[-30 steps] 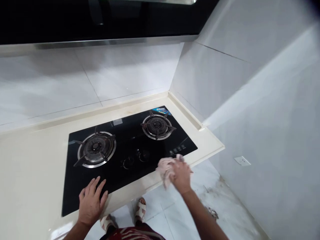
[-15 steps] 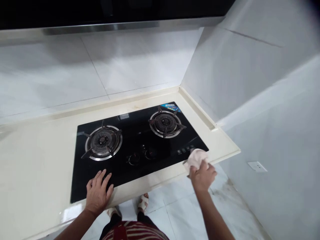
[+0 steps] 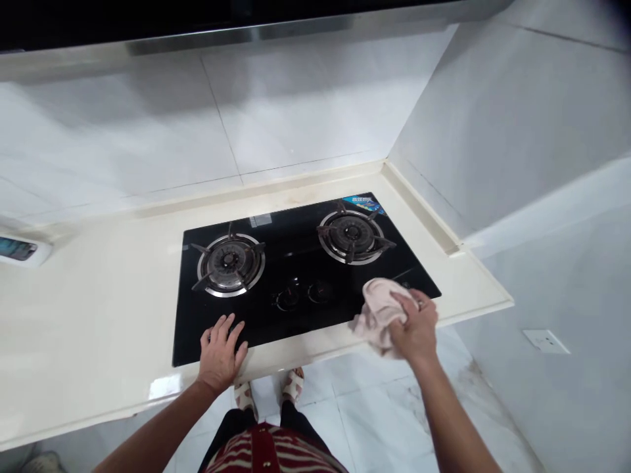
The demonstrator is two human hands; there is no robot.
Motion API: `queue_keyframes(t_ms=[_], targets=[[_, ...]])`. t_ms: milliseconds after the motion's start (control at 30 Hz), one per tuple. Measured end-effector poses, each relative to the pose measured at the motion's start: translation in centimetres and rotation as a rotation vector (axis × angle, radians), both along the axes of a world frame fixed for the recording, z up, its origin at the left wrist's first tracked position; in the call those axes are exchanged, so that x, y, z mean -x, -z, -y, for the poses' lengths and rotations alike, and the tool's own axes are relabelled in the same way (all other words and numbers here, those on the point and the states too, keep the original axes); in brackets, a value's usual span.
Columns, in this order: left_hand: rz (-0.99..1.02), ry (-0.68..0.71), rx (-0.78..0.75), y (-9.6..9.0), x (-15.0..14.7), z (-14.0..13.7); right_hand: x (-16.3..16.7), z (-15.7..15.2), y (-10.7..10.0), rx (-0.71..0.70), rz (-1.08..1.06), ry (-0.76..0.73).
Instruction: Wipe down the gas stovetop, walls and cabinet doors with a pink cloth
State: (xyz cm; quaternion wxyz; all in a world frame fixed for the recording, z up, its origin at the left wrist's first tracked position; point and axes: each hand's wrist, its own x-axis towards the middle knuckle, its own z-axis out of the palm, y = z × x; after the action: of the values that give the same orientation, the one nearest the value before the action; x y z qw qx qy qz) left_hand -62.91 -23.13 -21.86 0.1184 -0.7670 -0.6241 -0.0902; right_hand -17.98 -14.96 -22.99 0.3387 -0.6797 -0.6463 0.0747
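A black glass gas hob [image 3: 296,263] with two ringed burners is set into a cream countertop [image 3: 98,315]. My right hand [image 3: 417,325] grips a crumpled pale pink cloth [image 3: 377,309] and presses it on the hob's front right part. Flat on the hob's front left edge rests my left hand [image 3: 221,348], fingers spread, holding nothing. Two black knobs [image 3: 303,295] sit between the hands, near the front middle of the glass.
White tiled walls stand behind and to the right of the counter, and a dark range hood [image 3: 197,20] hangs above. A small white device [image 3: 20,249] lies at the counter's far left. A wall socket [image 3: 545,341] is low on the right. My sandalled feet [image 3: 269,394] show below the counter edge.
My right hand has carried the cloth from the counter's front edge rightwards, then up onto the hob's front right glass. The view has shifted, so the hob sits further right. The left hand stays planted.
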Motion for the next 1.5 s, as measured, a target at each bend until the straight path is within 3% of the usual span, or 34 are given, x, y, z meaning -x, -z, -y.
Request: queue_keyframes(t_ms=[100,200,400,533,633,733,833,933,1067,1233,1300,1367,1433,1500], targets=[[0.014,-0.006,0.010,0.1,-0.1,0.1,-0.3,-2.8,0.3,0.144,0.175,0.240],[0.042,0.000,0.010,0.2,-0.1,0.2,4.0,-1.4,1.1,0.188,0.279,0.278],[0.192,0.015,0.027,0.8,0.1,0.3,16.9,6.7,0.9,0.252,0.423,0.125],[0.402,0.068,-0.005,0.5,0.5,1.2,25.3,10.0,-0.3,0.326,0.395,-0.121],[0.459,0.260,0.023,-0.3,1.7,3.4,30.4,11.6,-1.0,0.324,0.324,-0.274],[0.364,0.467,0.159,-1.0,4.2,6.4,33.3,13.1,-1.7,0.324,0.222,-0.386],[0.270,0.472,0.254,-1.0,7.0,9.3,34.0,14.7,-2.1,0.348,0.061,-0.545],[0.289,0.384,0.323,-0.7,8.6,10.9,33.6,16.0,-2.1,0.451,-0.273,-0.629],[0.556,0.361,0.380,-0.4,7.8,11.1,33.4,16.3,-2.7,0.625,-0.875,-0.465],[0.863,0.317,0.257,-2.8,4.9,9.6,33.7,14.2,-6.3,0.652,-1.219,-0.373],[0.910,0.267,0.147,-4.5,4.6,8.1,33.6,12.8,-7.7,0.578,-1.246,-0.440],[0.919,0.221,0.045,-6.2,5.1,6.2,33.0,11.2,-8.2,0.479,-1.114,-0.512],[0.858,0.159,-0.027,-7.1,6.1,4.1,31.9,9.8,-7.2,0.356,-0.863,-0.497],[0.719,0.015,-0.086,-6.9,6.9,2.4,30.2,8.7,-4.8,0.215,-0.606,-0.407]])
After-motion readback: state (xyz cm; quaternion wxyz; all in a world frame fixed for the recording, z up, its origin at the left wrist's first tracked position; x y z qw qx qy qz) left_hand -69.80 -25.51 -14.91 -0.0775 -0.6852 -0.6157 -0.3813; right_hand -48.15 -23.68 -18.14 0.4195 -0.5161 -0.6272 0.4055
